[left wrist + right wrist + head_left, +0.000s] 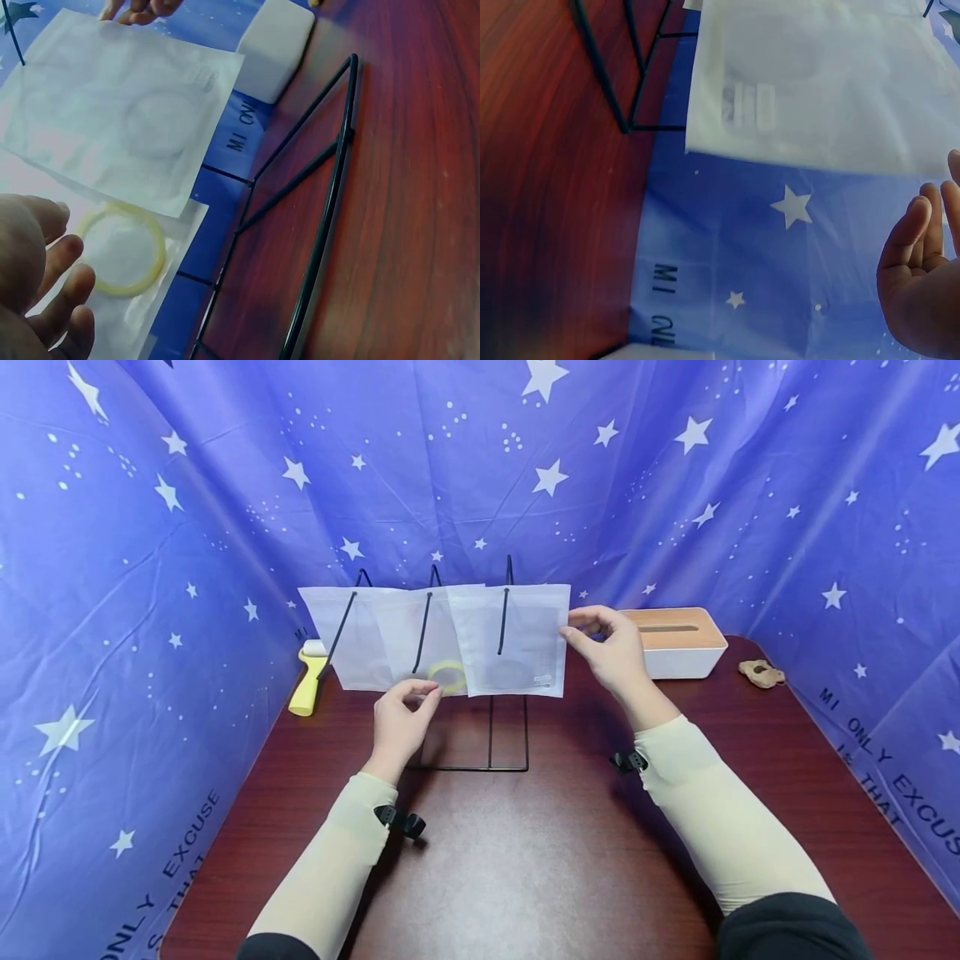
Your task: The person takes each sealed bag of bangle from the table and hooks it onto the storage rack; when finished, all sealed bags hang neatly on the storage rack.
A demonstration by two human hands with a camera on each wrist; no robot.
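Three translucent white zip bags hang in an overlapping row from the prongs of a black wire rack (468, 768). A yellow ring (447, 677) shows through the middle bag (397, 627). My left hand (401, 722) is in front of that bag's lower edge, fingers loosely bent beside the ring (154, 259). My right hand (618, 652) pinches the side edge of the right bag (480, 618), thumb in front. A faint round shape and a small label show in this bag. The left bag (345, 635) hangs apart from both hands.
A white tissue box (686, 662) with a wooden lid stands behind my right hand. Farther right lies a small brown object (761, 673). A yellow-handled lint roller (306, 685) is at the table's left edge. Blue star-patterned cloth (480, 468) surrounds the dark wooden table (510, 860).
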